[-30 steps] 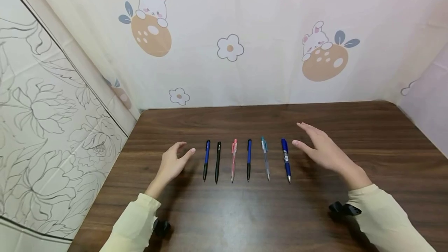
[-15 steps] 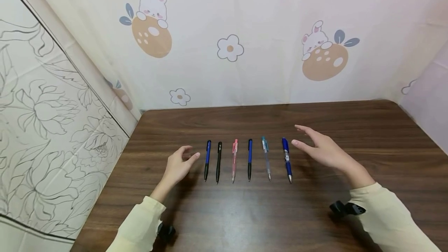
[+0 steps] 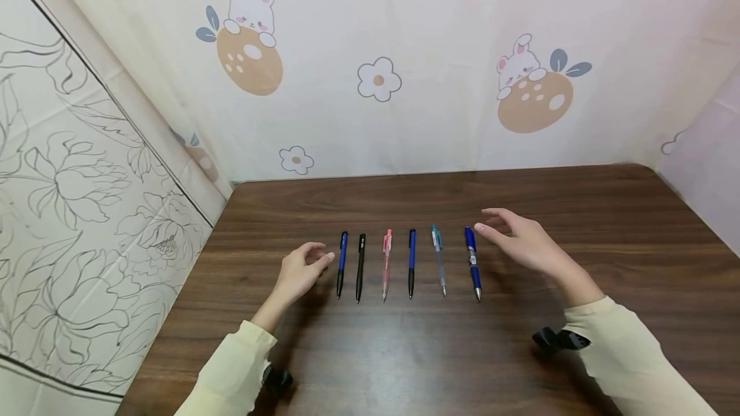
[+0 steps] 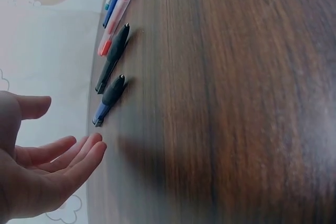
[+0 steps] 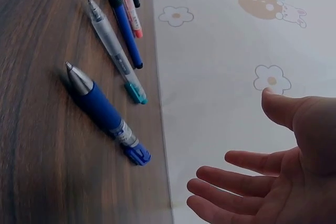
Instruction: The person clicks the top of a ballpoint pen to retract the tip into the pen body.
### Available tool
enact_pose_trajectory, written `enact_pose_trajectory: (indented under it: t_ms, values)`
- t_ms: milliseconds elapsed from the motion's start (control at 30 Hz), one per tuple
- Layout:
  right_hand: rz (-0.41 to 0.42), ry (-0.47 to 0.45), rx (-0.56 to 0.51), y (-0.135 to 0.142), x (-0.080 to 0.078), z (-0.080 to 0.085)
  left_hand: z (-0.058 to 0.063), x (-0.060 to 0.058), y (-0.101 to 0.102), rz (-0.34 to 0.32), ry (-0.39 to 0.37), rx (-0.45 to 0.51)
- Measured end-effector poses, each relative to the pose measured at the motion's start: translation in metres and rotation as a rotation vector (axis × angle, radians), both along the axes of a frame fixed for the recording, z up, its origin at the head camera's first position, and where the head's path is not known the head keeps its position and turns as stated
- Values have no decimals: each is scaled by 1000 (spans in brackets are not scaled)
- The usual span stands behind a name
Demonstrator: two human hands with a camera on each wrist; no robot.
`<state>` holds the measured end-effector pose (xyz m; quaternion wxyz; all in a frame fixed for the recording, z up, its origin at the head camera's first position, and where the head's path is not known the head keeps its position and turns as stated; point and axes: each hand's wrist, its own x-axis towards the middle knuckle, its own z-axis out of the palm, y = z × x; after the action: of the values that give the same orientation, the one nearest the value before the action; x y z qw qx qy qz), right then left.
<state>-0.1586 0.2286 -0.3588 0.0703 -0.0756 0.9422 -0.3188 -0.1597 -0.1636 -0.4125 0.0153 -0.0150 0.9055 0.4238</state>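
Observation:
Several pens lie side by side in a row on the table, tips toward the person. From the left come a blue-and-black pen [image 3: 342,265], a black pen [image 3: 361,268], a pink pen [image 3: 387,265], another blue-and-black pen [image 3: 412,264], a clear pen with a teal top [image 3: 439,260] and a thicker blue pen [image 3: 473,263]. My left hand [image 3: 300,271] hovers just left of the row, fingers relaxed and holding nothing. At the row's other end my right hand [image 3: 523,242] is near the top of the thick blue pen, its fingers loosely bent, apart from it in the right wrist view.
The brown wooden table [image 3: 381,358] reaches back to a pale curtain [image 3: 439,11] printed with rabbits and flowers. A flower-patterned panel [image 3: 75,178] stands along the left side. Black wrist cameras sit at both cuffs.
My left hand has moved right, closer to the leftmost pen. My right hand has shifted slightly left toward the thick blue pen. The pens lie as before.

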Motion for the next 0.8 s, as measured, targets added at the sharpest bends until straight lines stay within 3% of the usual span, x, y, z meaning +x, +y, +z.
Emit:
enact_pose_trajectory:
  t_ms: [200,567,800]
  values:
    - [0,15,1,-5,-2,0,1,-1,3,28,-58,92]
    - [-2,33,0,-8,-5,3,3,-5,10,47,-160,168]
    - [7,30,1,-9,-4,5,3,-8,14,55,-203,149]
